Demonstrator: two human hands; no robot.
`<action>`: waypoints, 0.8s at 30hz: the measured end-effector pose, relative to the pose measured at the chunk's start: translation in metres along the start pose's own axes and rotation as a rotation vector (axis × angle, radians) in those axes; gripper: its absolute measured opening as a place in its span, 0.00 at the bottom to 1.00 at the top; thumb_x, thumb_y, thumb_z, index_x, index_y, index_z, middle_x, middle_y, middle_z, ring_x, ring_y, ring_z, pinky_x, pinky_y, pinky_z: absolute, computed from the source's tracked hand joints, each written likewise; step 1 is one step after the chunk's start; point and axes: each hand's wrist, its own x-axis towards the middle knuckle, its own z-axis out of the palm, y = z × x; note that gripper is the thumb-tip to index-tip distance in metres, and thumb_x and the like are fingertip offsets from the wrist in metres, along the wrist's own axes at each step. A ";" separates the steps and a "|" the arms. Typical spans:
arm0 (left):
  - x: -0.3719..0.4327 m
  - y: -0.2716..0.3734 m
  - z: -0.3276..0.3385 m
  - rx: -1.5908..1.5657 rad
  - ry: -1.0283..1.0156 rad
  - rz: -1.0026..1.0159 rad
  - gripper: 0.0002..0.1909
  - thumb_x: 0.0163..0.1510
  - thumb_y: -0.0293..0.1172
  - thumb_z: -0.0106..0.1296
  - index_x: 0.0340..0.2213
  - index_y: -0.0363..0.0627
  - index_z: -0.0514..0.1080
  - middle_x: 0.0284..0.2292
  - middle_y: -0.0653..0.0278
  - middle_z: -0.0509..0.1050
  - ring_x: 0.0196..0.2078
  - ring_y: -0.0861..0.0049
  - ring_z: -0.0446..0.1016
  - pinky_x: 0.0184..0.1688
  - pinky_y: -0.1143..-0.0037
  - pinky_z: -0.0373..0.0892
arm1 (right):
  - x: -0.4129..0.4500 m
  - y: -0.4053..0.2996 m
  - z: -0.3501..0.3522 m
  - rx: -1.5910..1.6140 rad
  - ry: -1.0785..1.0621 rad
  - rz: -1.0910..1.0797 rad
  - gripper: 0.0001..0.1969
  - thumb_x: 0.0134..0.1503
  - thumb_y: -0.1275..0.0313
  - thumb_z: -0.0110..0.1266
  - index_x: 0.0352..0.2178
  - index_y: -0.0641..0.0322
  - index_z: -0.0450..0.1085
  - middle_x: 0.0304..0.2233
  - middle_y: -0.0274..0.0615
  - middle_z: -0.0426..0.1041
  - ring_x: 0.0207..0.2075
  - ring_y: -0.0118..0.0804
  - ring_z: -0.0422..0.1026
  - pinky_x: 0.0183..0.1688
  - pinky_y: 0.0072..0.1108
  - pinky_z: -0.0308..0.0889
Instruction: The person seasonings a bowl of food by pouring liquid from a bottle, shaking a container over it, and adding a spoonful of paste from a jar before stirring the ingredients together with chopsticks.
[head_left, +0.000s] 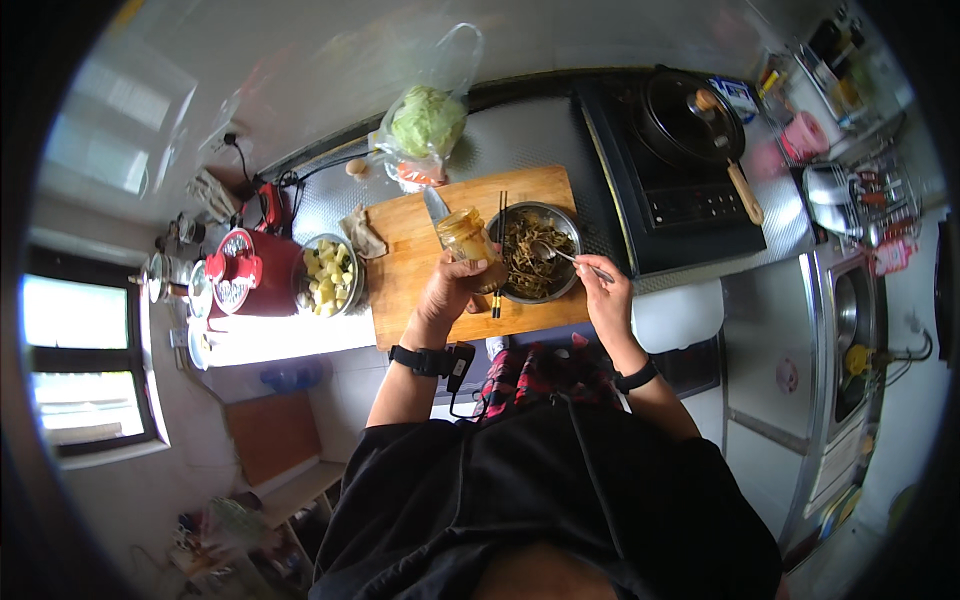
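My left hand grips an uncapped glass jar with brownish-yellow residue on its walls, tilted above the wooden cutting board. In my right hand is a metal spoon, its bowl over the dark, stringy food in a steel bowl. Whether the spoon touches the food I cannot tell. A pair of dark chopsticks lies across the bowl's left side. Behind the jar a knife rests on the board, partly hidden by the jar and my hand.
Left of the board stand a bowl of cut pale-yellow chunks and a red cooker. A cloth touches the board's left edge. Behind are a bagged cabbage and an egg. A lidded pan sits on the cooktop at right.
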 end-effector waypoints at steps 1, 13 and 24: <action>-0.003 -0.001 -0.009 -0.017 0.015 0.019 0.20 0.35 0.30 0.50 0.33 0.38 0.62 0.25 0.63 0.68 0.26 0.77 0.67 0.26 0.83 0.62 | 0.000 0.000 0.001 -0.002 -0.010 0.017 0.06 0.47 0.77 0.43 0.28 0.69 0.64 0.27 0.38 0.67 0.30 0.24 0.65 0.35 0.12 0.60; -0.061 0.016 -0.032 -0.364 0.147 -0.177 0.19 0.37 0.25 0.48 0.35 0.36 0.59 0.30 0.59 0.67 0.30 0.71 0.67 0.35 0.77 0.63 | 0.005 -0.007 0.010 -0.023 0.009 0.002 0.06 0.47 0.77 0.44 0.28 0.70 0.64 0.26 0.38 0.67 0.29 0.25 0.65 0.34 0.12 0.60; -0.070 0.005 -0.101 0.325 0.519 0.116 0.23 0.30 0.14 0.53 0.32 0.39 0.61 0.29 0.66 0.67 0.32 0.82 0.65 0.36 0.81 0.62 | 0.017 0.001 0.017 -0.258 0.008 -0.073 0.07 0.47 0.77 0.43 0.28 0.70 0.64 0.26 0.37 0.67 0.30 0.24 0.65 0.35 0.13 0.60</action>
